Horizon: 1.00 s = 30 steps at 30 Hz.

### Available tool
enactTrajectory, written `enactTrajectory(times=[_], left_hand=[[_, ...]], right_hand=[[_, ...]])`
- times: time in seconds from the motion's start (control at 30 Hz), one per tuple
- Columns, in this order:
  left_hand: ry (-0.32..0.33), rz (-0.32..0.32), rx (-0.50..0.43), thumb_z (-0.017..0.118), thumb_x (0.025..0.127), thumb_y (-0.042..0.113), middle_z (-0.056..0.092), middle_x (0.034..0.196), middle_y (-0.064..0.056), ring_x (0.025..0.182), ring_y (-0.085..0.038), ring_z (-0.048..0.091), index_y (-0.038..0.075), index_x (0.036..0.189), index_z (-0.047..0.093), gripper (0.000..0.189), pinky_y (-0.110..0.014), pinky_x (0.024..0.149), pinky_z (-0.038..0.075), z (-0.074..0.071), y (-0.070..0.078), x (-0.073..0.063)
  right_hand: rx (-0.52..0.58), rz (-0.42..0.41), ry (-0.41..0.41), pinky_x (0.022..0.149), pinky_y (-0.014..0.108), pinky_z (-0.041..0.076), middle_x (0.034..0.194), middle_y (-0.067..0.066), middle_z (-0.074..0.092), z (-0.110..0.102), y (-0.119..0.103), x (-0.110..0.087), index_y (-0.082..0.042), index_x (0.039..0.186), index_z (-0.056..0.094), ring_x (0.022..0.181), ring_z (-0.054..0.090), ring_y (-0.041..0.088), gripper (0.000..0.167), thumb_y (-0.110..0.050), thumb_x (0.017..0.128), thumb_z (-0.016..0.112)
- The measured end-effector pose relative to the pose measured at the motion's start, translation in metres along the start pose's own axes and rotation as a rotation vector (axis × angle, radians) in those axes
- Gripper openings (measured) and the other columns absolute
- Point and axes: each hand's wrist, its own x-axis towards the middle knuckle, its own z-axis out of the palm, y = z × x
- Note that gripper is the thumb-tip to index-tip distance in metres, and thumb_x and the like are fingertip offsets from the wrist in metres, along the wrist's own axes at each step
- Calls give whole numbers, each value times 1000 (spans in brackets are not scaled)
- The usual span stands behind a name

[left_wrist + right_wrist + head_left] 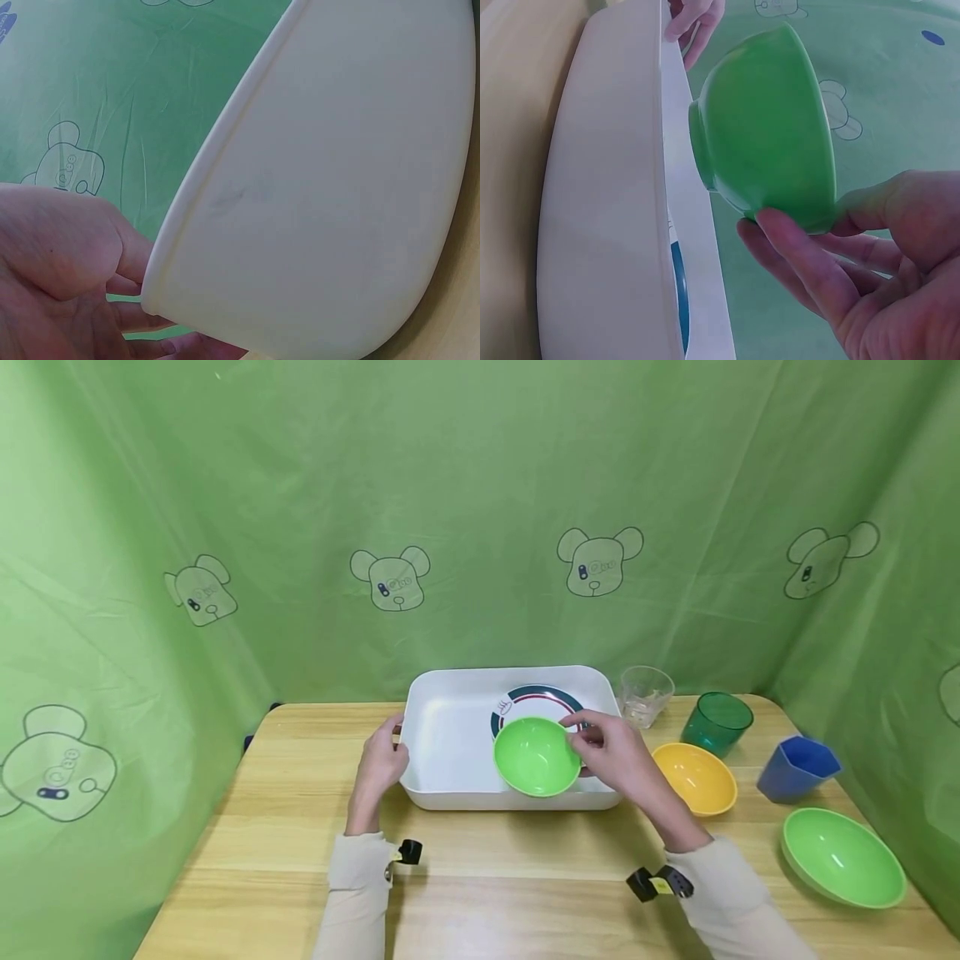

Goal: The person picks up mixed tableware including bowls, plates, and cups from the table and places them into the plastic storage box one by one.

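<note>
My right hand (pixel 617 752) pinches the rim of a small green bowl (pixel 534 758) between thumb and fingers. In the right wrist view the green bowl (pixel 769 127) hangs above the rim of a white rectangular tub (pixel 604 187), its foot toward the tub. A plate with a dark green and red border (pixel 546 693) lies in the right half of the white tub (pixel 446 735), partly hidden by the bowl. My left hand (pixel 381 766) grips the tub's left wall; in the left wrist view, fingers (pixel 135 315) reach behind the rim.
Right of the tub stand a clear glass (pixel 647 693), a green tumbler (pixel 717 724), a yellow bowl (pixel 696 779), a blue cup (pixel 798 768) and a larger green bowl (pixel 843 858). All rest on a wooden table (pixel 300 827). A green curtain (pixel 487 468) hangs behind and at both sides.
</note>
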Motion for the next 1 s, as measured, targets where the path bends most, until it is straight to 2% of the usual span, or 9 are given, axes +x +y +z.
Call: enactTrajectory(times=[0.2,0.47,0.73,0.9,1.0], left_hand=[[3,-4,4,46,94,-7,62,131,-26,106,-41,68,-2,146,51,52,-50,88,59,0,0,-1],[-7,-9,3,46,95,-6,61,133,-26,107,-42,68,-2,147,50,52,-49,88,59,0,0,-1],[-12,-13,1,46,95,-7,60,133,-26,108,-42,68,-2,147,49,53,-49,89,59,1,1,0],[-12,-21,-5,46,95,-6,60,133,-26,109,-43,67,-2,148,49,53,-49,89,59,1,0,0],[-15,-22,-12,46,95,-6,60,133,-26,109,-43,67,-2,148,49,53,-49,89,59,0,-1,0]], right_hand=[[-24,37,11,60,30,62,95,18,69,1,4,7,-1,127,67,76,68,23,28,-7,101,60],[11,39,47,63,40,64,97,22,68,3,11,14,2,127,67,74,68,25,28,-3,100,60],[37,43,88,63,42,64,100,24,68,7,18,21,3,126,67,78,68,27,29,-3,99,58],[35,38,102,61,39,63,99,24,68,11,16,26,3,124,68,74,67,25,29,-2,98,57],[50,36,96,61,42,64,99,25,68,12,15,29,4,125,67,71,67,25,30,-2,98,57]])
